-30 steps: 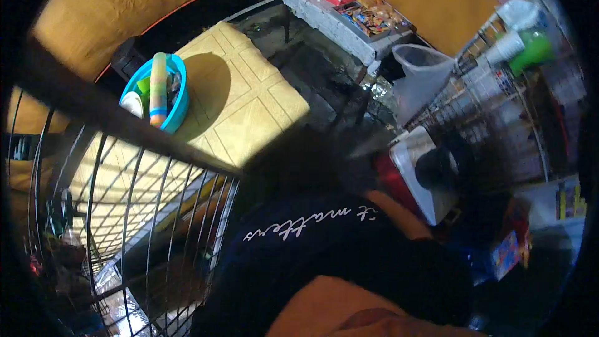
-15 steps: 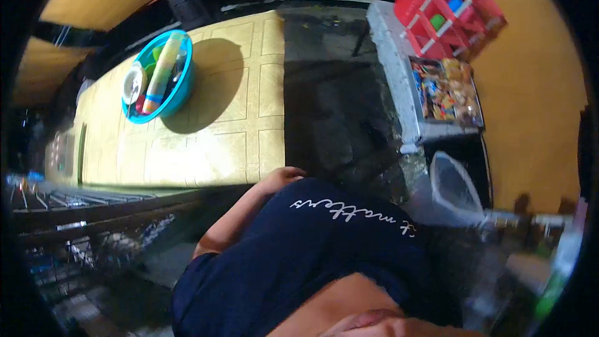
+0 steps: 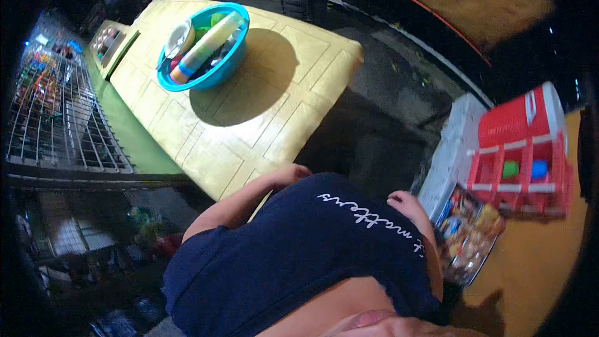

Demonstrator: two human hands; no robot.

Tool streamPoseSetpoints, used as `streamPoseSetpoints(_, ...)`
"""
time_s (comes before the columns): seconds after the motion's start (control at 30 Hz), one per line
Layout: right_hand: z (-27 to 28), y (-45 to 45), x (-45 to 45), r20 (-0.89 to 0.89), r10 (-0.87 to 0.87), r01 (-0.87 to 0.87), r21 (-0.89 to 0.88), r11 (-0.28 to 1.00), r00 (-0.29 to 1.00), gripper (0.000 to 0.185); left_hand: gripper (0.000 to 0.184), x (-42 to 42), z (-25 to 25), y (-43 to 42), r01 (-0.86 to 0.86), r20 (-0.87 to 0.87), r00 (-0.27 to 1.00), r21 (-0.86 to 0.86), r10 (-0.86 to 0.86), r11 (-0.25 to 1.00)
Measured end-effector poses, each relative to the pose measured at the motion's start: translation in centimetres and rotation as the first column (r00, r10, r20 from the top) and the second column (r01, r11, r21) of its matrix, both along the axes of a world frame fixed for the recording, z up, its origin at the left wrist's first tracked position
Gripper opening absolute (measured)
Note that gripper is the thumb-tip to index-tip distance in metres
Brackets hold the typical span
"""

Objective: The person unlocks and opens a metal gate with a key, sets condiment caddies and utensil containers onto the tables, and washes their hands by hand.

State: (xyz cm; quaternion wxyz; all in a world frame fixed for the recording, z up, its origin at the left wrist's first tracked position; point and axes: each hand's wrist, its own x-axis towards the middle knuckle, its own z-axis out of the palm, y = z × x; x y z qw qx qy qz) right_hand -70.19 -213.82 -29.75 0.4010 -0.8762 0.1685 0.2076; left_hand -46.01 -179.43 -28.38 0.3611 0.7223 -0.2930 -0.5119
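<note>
My left hand (image 3: pixel 295 173) is beside the front of my dark shirt (image 3: pixel 312 237), close to the near edge of the table with a yellow cover (image 3: pixel 318 78). Its fingers are blurred and partly hidden, and nothing shows in it. To the right of the shirt, my right hand (image 3: pixel 404 203) has its fingers curled together with no object visible in them. On the table a turquoise basin (image 3: pixel 221 75) holds a striped tube (image 3: pixel 209 47), a white bowl (image 3: pixel 180 39) and green items.
Wire racks (image 3: pixel 68 112) with colourful packets stand at the left. A red cooler (image 3: pixel 515 115), a red shelf rack (image 3: pixel 518 175) and a tray of packets (image 3: pixel 468 234) are at the right, by a concrete ledge (image 3: pixel 452 134). Dark floor lies beyond my hands.
The view has turned, so the basin and table now appear farther right. The red rack has shifted down and right. My right hand has come into view; my left is still by my shirt.
</note>
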Motion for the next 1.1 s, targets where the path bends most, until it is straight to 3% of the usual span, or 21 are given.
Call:
streamPoseSetpoints(0.03,3.8,-0.5,3.1,-0.042,0.043,-0.039,0.099,0.994,0.998,0.032,0.030,2.4,-0.3,-2.3,-0.047,0.116,0.992,-0.040,0.052,0.998)
streamPoseSetpoints(0.1,3.9,-4.1,7.4,-0.020,0.105,-0.101,0.133,0.986,0.994,0.032,0.031,7.4,1.0,-7.1,-0.349,0.356,0.877,0.016,0.321,0.937)
streamPoseSetpoints(0.13,4.0,-6.1,9.1,-0.019,0.115,-0.112,0.134,0.985,0.993,0.032,0.036,11.1,-0.9,-7.6,-0.366,0.683,0.589,-0.251,0.432,0.896)
streamPoseSetpoints(0.17,4.2,-8.2,11.1,-0.017,0.122,-0.118,0.141,0.983,0.992,0.033,0.041,14.6,1.9,-8.8,-0.460,0.850,0.234,-0.331,0.473,0.824)
streamPoseSetpoints(0.2,4.2,-10.3,12.7,-0.014,0.118,-0.115,0.145,0.983,0.993,0.033,0.045,18.7,3.2,-8.2,-0.450,0.903,-0.023,-0.392,0.428,0.802)
streamPoseSetpoints(0.23,4.3,-12.6,14.6,-0.009,0.112,-0.109,0.151,0.982,0.994,0.033,0.051,21.3,6.0,-7.9,-0.543,0.918,-0.160,-0.389,0.363,0.745)
streamPoseSetpoints(0.27,4.3,-14.9,16.8,-0.001,0.112,-0.110,0.156,0.982,0.994,0.033,0.052,24.3,6.2,-6.9,-0.710,0.931,-0.196,-0.352,0.309,0.610)
streamPoseSetpoints(0.3,4.2,-17.0,19.0,0.009,0.119,-0.119,0.164,0.979,0.993,0.034,0.050,27.0,5.5,-5.8,-0.830,0.949,-0.280,-0.316,0.146,0.460)
streamPoseSetpoints(0.33,4.0,-18.9,21.3,0.022,0.132,-0.134,0.171,0.976,0.991,0.034,0.052,28.7,6.5,-4.9,-0.922,0.977,-0.195,-0.212,0.085,0.323)
streamPoseSetpoints(0.37,3.7,-20.9,23.8,0.028,0.150,-0.153,0.185,0.971,0.988,0.034,0.049,29.9,7.8,-4.6,-0.978,0.980,-0.028,-0.067,0.197,0.197)
streamPoseSetpoints(0.43,2.9,-24.4,29.1,0.045,0.199,-0.204,0.218,0.954,0.979,0.035,0.046,30.7,8.4,-5.3,-0.992,0.994,0.070,0.061,0.080,0.112)
streamPoseSetpoints(0.47,2.4,-26.1,32.1,0.055,0.226,-0.233,0.236,0.944,0.972,0.035,0.046,31.2,7.9,-5.3,-0.997,0.994,0.060,0.055,0.088,0.061)
streamPoseSetpoints(0.53,1.4,-29.4,38.1,0.072,0.308,-0.316,0.266,0.911,0.949,0.036,0.045,31.1,7.0,-5.0,-0.993,0.999,0.044,0.042,0.018,0.108)
streamPoseSetpoints(0.57,1.3,-30.9,41.2,0.079,0.347,-0.355,0.281,0.892,0.934,0.036,0.045,30.6,7.3,-5.9,-0.998,0.999,0.038,0.036,0.025,0.055)
streamPoseSetpoints(0.67,2.2,-35.9,52.0,0.065,0.444,-0.437,0.358,0.825,0.893,0.037,0.044,29.7,9.7,-10.4,-0.998,0.996,-0.035,-0.031,-0.083,0.050)
streamPoseSetpoints(0.7,2.6,-37.6,55.8,0.067,0.486,-0.473,0.378,0.796,0.871,0.037,0.043,29.0,9.9,-13.1,-0.999,0.994,-0.035,-0.037,-0.102,-0.011)
streamPoseSetpoints(0.73,3.2,-38.8,59.6,0.086,0.566,-0.558,0.336,0.759,0.820,0.038,0.042,28.9,10.3,-15.5,-0.997,0.991,-0.040,-0.048,-0.130,-0.062)
streamPoseSetpoints(0.77,4.3,-39.6,63.3,0.127,0.710,-0.721,0.156,0.676,0.693,0.039,0.041,28.5,10.5,-17.6,-0.992,0.992,-0.041,-0.054,-0.115,-0.116)
streamPoseSetpoints(0.8,4.8,-40.0,66.9,0.100,0.768,-0.774,0.044,0.632,0.633,0.043,0.041,27.9,10.6,-19.7,-0.985,0.995,-0.027,-0.044,-0.099,-0.166)
streamPoseSetpoints(0.97,11.8,-34.9,81.9,0.150,0.899,-0.891,-0.142,0.431,0.411,0.042,0.041,27.4,11.4,-24.4,-0.932,0.981,-0.100,-0.150,-0.164,-0.330)
streamPoseSetpoints(1.1,7.6,-31.9,89.8,0.224,0.953,-0.931,-0.257,0.258,0.202,0.044,0.042,27.9,10.3,-25.0,-0.861,0.975,-0.081,-0.172,-0.205,-0.478)
